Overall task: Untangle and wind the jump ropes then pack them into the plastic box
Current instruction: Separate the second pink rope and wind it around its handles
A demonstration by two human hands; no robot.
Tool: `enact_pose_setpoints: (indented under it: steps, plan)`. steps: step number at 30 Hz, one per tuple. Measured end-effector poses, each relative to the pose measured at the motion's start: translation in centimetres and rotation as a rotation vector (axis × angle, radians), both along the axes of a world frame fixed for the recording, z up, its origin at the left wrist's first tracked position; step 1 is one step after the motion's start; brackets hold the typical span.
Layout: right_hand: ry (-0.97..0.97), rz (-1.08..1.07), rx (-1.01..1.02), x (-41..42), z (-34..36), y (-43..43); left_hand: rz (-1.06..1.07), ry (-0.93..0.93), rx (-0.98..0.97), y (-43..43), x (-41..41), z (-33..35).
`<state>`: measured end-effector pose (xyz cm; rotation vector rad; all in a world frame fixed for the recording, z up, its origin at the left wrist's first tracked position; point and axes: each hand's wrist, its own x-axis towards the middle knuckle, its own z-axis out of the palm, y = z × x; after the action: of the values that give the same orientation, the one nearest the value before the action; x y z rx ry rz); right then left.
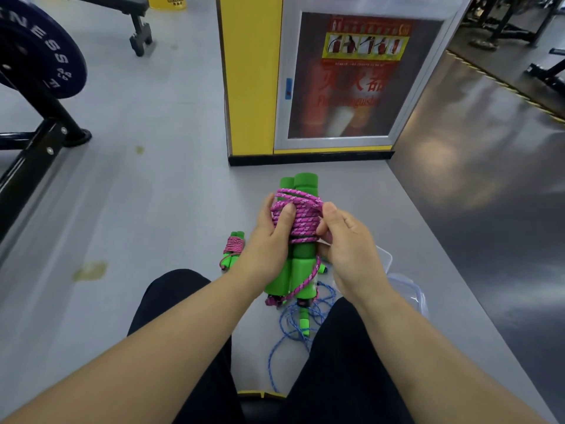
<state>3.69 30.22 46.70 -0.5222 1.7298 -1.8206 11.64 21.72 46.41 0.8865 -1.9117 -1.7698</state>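
I hold a pink jump rope (301, 214) wound in several turns round its two green foam handles (298, 270), which stand side by side. My left hand (269, 240) grips the handles, thumb pressed on the coils. My right hand (348, 243) pinches the rope at the right of the winding. On the floor to the left lies a second pink rope bundle (234, 247), wound on green handles. A loose blue rope (293, 325) with a green handle lies tangled between my knees. The clear plastic box (406, 286) shows partly behind my right wrist.
A yellow pillar (250, 75) with a fire-extinguisher cabinet (354, 78) stands just ahead. A black weight rack with a blue plate (36, 53) is at the left and a bench at the far top left. Dark flooring and more gym frames lie to the right.
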Motion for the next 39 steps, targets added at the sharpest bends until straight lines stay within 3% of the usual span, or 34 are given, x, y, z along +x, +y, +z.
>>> enact_pose_setpoints:
  steps: [7, 16, 19, 24, 28, 31, 35, 37, 39]
  plan:
    - [-0.122, 0.129, -0.119, -0.1, 0.9, 0.5, -0.001, 0.279, -0.014, -0.5, 0.1, -0.1]
    - [-0.296, 0.044, -0.182, 0.0, 0.8, -0.2, 0.045, 0.278, 0.011, -0.7, 0.1, -0.2]
    - [-0.342, 0.063, -0.208, 0.1, 0.8, 0.0, 0.017, 0.2, 0.024, -1.1, 0.1, 0.1]
    - [-0.372, 0.143, -0.216, -0.3, 1.6, 0.4, -0.019, 0.227, 0.102, -1.9, 0.3, 0.4]
    - [-0.235, 0.272, -0.112, -1.3, 2.8, 1.1, -0.164, 0.279, 0.141, -2.5, 1.0, 1.1]
    - [-0.077, 0.305, 0.076, -2.1, 2.9, 1.9, -0.173, 0.249, 0.07, -3.2, 1.0, 0.8]
    - [0.544, 0.248, 0.339, -2.0, 3.6, 3.0, -0.1, 0.003, -0.224, -4.3, 0.9, -0.2]
    - [0.821, 0.302, 0.293, -1.4, 4.4, 3.0, -0.135, -0.135, -0.405, -4.1, 0.8, -0.7]
    - [0.878, 0.373, 0.2, -0.4, 4.9, 2.6, -0.154, -0.209, -0.539, -3.7, 0.5, -1.1]
